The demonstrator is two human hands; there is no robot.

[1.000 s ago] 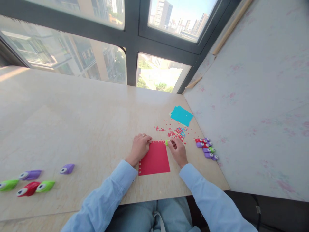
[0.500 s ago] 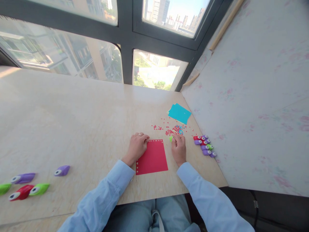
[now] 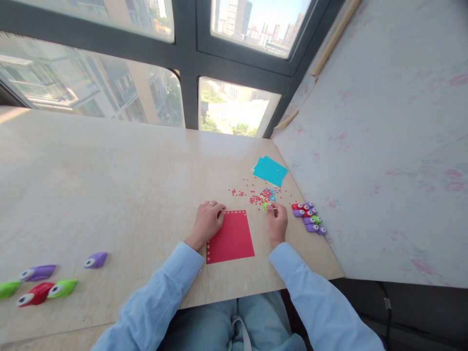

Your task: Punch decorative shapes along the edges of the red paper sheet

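A red square of paper (image 3: 232, 239) lies on the table, with small punched holes along its top and left edges. My left hand (image 3: 210, 222) is over its upper left corner, fingers bent and closed on the paper's edge; that corner is hidden beneath. To the right of the sheet, my right hand (image 3: 277, 222) grips a small green craft punch (image 3: 266, 206) between thumb and fingers, apart from the paper. Just beyond the punch are scattered red paper bits (image 3: 259, 197) and some blue bits (image 3: 272, 194).
Blue paper sheets (image 3: 269, 170) lie toward the window corner. Several coloured punches (image 3: 309, 218) cluster by the right wall (image 3: 383, 146). More punches, including a purple one (image 3: 96, 260) and a red one (image 3: 35, 294), sit at the left. The table's front edge (image 3: 234, 299) is near my lap.
My right hand has moved slightly right with the green punch, which has turned and shows more. My left hand stays on the red paper. The view has shifted a little.
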